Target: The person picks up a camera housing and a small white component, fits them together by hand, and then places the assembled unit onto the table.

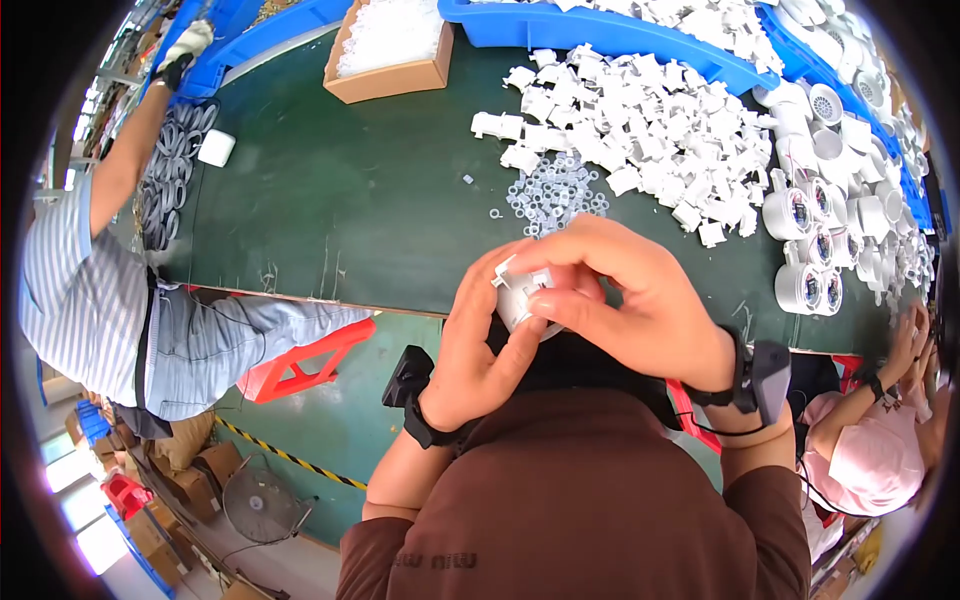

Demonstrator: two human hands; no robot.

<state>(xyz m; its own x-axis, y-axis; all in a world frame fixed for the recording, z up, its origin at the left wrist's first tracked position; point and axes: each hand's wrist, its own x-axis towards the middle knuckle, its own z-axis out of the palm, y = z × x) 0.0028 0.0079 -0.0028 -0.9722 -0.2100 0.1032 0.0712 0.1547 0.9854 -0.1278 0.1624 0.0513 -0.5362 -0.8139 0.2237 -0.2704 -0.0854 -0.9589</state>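
A small white plastic housing (pixel 514 305) is held between both my hands, just off the near edge of the green table. My left hand (pixel 480 330) wraps round its left side, thumb along the front. From the right, my right hand (pixel 620 290) pinches its top with thumb and bent fingers, which hide part of it. Just beyond my hands lies a heap of small translucent rings (pixel 558 190). Behind that spreads a large pile of white plastic brackets (pixel 650 130).
Blue bins (pixel 600 35) of white parts line the back. A cardboard box (pixel 385 85) holds clear pieces. White round housings (pixel 800 215) stand at right. A gloved co-worker (pixel 90 260) is at left beside grey cable coils (pixel 170 170); another person (pixel 865 450) sits at right.
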